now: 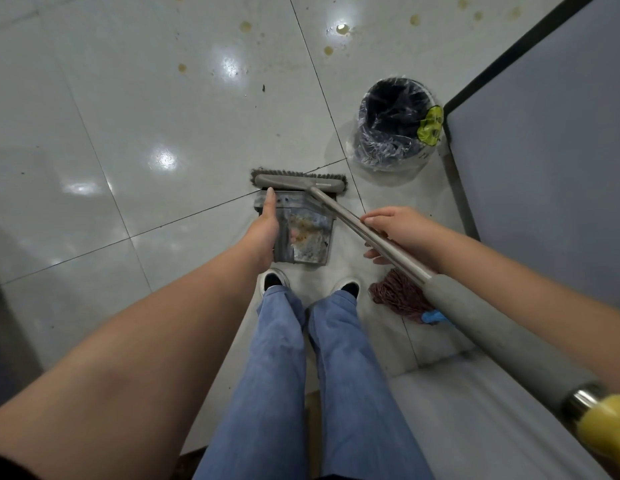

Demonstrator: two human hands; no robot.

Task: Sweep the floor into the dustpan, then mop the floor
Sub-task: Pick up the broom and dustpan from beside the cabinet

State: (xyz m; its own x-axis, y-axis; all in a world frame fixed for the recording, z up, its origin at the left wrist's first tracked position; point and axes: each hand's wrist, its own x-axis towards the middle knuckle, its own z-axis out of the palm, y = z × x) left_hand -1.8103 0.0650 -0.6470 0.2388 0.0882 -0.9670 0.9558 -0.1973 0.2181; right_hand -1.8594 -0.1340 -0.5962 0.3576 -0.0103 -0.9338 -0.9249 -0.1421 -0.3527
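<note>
We steady the dustpan (303, 230) on the floor (128, 133) with our left hand (267, 223) gripping its side, while our right hand (398, 233) curls around the broom (301, 181) handle, bristles meeting its lip to push dirt in.

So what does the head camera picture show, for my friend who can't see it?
A person's right hand holds a broom at the mouth of a dustpan gripped by the left hand. A red mop head and a lined bin sit nearby on the spotted tile floor.
</note>
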